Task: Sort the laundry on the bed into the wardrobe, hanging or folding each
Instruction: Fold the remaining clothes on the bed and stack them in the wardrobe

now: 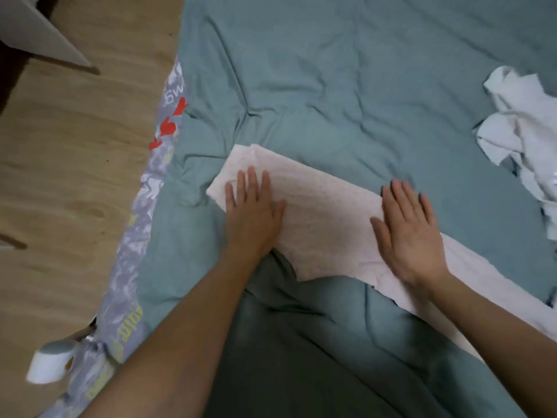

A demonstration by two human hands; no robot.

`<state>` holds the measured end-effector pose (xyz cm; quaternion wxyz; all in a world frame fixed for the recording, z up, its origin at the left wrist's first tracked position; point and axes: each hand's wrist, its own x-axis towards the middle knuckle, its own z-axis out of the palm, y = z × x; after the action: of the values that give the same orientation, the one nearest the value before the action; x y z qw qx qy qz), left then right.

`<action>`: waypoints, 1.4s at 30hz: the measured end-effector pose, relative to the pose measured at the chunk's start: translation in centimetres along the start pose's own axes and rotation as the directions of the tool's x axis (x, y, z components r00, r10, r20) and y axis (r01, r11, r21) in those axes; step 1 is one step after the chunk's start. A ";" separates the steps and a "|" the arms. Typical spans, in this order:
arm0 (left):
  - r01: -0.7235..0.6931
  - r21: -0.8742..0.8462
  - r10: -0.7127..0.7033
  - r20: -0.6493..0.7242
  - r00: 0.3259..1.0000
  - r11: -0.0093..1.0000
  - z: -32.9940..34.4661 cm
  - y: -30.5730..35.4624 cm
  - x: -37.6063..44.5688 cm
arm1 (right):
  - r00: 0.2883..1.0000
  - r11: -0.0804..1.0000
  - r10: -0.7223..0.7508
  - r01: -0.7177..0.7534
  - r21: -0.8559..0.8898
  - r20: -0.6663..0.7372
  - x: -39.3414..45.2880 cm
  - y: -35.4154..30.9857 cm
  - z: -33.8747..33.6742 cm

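Pale pink cloth, finely dotted, is what I have under both palms: a folded garment (325,224) lying on the teal quilt (346,86), running from its doubled-over end at the left down toward the lower right edge of view. My left hand (254,212) lies flat on the folded left end, fingers straight and slightly spread, thumb out to the right, gripping nothing. My right hand (410,233) lies flat on the middle of the garment in the same way, fingers extended and together, thumb pointing left, pressing rather than grasping. Both forearms come in bare from the bottom of the frame, across a darker green fold of bedding (316,357).

To my left, the quilt's edge shows a grey printed sheet (138,236) with red shapes and yellow-green lettering, hanging beside the wooden floor (75,176). A white and grey object (48,366) sits blurred at the lower left; I cannot tell what it is.

Farther off, at the right edge of the bed, a crumpled heap of white laundry (524,134) rests on the quilt, well apart from the pink garment. At the top left corner a white panel (45,28) stands over the floor.
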<state>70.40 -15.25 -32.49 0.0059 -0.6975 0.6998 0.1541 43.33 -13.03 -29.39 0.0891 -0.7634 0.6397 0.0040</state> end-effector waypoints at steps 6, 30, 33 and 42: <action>-0.459 -0.101 0.461 -0.007 0.888 0.883 -1.4 10.3 -1.5 | 0.949 0.902 0.315 -0.298 0.313 -0.004 -6.9 7.7 -3.8; -0.631 -0.144 0.645 0.245 0.724 0.763 1.9 33.6 -5.2 | 0.860 0.816 0.425 -0.499 0.291 0.284 -18.4 24.7 -2.7; -0.644 -0.198 0.673 0.270 0.689 0.739 1.7 34.9 -5.9 | 0.900 0.766 0.388 -0.434 0.474 0.197 -19.0 25.6 -3.7; -0.857 -0.148 0.848 0.302 0.435 0.493 3.2 35.9 -10.6 | 0.887 0.580 0.446 -0.389 0.716 0.120 -17.4 26.0 -5.8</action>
<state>34.96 -4.98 -25.70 0.0562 -0.2123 0.9450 0.2424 14.12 -1.17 -25.03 0.3552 -0.4927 0.7523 -0.2551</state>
